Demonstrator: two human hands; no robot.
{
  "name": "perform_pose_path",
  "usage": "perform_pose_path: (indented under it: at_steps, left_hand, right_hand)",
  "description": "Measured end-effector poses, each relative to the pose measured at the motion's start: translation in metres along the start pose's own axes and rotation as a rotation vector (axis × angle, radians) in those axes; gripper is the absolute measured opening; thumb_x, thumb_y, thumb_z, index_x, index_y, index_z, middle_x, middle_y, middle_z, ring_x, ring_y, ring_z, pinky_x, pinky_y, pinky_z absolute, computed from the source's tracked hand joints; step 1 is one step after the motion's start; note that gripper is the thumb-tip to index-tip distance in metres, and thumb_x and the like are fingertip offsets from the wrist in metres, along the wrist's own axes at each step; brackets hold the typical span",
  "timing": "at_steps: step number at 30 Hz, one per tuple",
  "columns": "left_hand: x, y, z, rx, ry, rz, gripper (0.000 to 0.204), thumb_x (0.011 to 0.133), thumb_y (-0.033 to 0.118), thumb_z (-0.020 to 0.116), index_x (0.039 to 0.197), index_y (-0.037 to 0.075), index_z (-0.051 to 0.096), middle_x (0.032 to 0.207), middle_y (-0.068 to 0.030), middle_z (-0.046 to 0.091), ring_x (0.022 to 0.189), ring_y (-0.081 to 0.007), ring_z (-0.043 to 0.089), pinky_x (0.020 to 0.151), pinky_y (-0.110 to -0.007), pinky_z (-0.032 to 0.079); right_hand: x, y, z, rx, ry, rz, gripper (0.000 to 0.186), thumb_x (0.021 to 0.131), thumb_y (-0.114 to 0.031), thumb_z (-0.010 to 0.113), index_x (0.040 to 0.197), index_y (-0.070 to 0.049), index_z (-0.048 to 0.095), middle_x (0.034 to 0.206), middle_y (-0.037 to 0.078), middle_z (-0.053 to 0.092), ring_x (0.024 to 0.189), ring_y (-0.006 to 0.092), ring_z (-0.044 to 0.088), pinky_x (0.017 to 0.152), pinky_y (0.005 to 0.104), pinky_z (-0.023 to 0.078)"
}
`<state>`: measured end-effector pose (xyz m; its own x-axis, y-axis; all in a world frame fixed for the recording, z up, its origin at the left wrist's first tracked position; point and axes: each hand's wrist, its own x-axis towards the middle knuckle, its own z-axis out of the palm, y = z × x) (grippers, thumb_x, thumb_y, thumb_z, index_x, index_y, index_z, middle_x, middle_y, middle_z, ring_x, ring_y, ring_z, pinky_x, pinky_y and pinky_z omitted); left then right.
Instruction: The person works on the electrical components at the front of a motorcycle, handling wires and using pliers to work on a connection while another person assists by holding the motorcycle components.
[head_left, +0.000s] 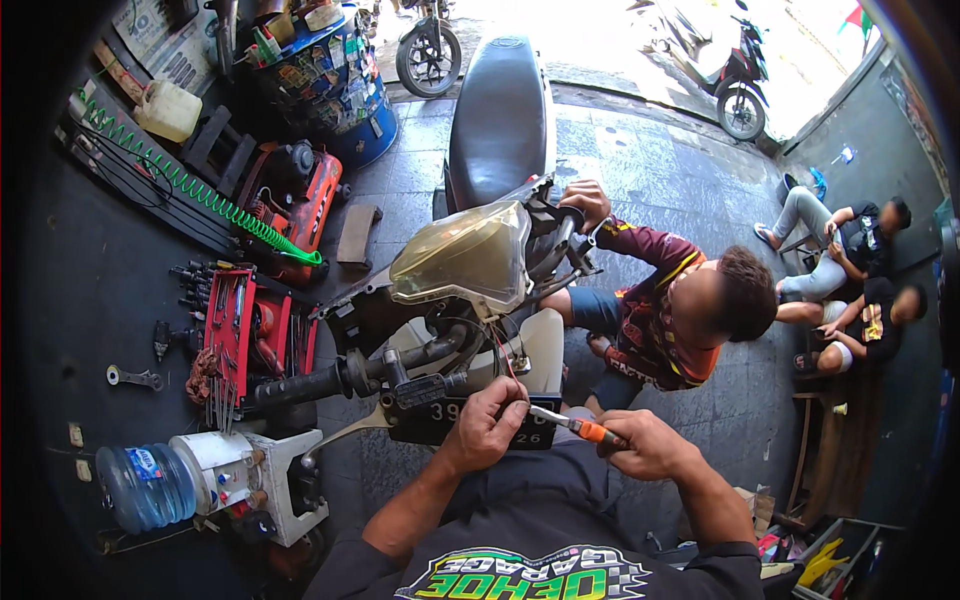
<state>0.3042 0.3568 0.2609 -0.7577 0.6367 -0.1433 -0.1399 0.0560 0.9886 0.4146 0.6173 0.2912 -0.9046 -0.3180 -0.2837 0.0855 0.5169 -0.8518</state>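
In front of me stands a scooter with its front covers off and a yellowed headlight (455, 258) on top. My left hand (482, 428) is closed, pinching a thin red wire (506, 355) that hangs from the loose wiring below the headlight. My right hand (650, 447) grips a tool with an orange handle (594, 431) and a metal front end; its exact kind is unclear. The tool's tip meets my left fingertips, which partly hide it and the wire's end. Behind both hands is the dark number plate (408, 430).
A co-worker (670, 300) crouches right of the scooter, one hand at the handlebar. At left are a red tool tray (246, 330), an orange compressor (318, 205) and a water dispenser (212, 470). Two people sit at far right. An open toolbox (835, 555) lies at lower right.
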Motion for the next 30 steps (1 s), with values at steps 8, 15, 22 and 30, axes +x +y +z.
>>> perform_pose_path:
  at_steps: [8,15,22,30]
  left_hand:
    - [0.008,-0.012,0.004,-0.130,-0.078,0.053,0.009,0.098,0.011,0.053,0.094,0.004,0.055,0.080,0.0040,0.047,0.074,-0.0060,0.040,0.069,-0.022,0.037]
    - [0.003,-0.025,0.000,-0.291,0.038,-0.006,0.013,0.099,0.015,0.056,0.098,0.003,0.060,0.084,0.0022,0.055,0.078,-0.0051,0.048,0.073,-0.022,0.041]
    - [0.004,-0.017,0.002,-0.296,0.066,-0.023,0.013,0.099,0.011,0.055,0.096,0.000,0.060,0.085,-0.0005,0.059,0.078,-0.0066,0.052,0.074,-0.023,0.044]
    - [0.001,-0.020,-0.002,-0.271,0.033,-0.021,0.015,0.100,0.013,0.056,0.097,-0.001,0.061,0.082,0.0011,0.058,0.077,-0.0055,0.051,0.072,-0.023,0.044]
  right_hand:
    - [-0.003,0.052,0.071,2.056,-0.678,0.279,0.021,0.074,0.000,0.061,0.093,-0.002,0.055,0.097,0.025,0.056,0.075,0.0281,0.064,0.058,0.0377,0.057]
    - [-0.006,0.003,0.057,0.447,-0.002,0.252,0.040,0.074,0.002,0.057,0.114,0.001,0.065,0.122,0.012,0.063,0.104,0.0242,0.066,0.091,0.0359,0.051]
    - [-0.012,-0.023,0.039,-0.398,0.426,-0.014,0.042,0.065,0.004,0.061,0.106,-0.001,0.067,0.124,0.020,0.059,0.109,0.0377,0.058,0.092,0.0444,0.048]
    - [-0.001,-0.028,0.032,-0.593,0.424,-0.085,0.035,0.065,-0.001,0.068,0.099,0.001,0.067,0.123,0.018,0.059,0.110,0.0358,0.056,0.091,0.0458,0.044]
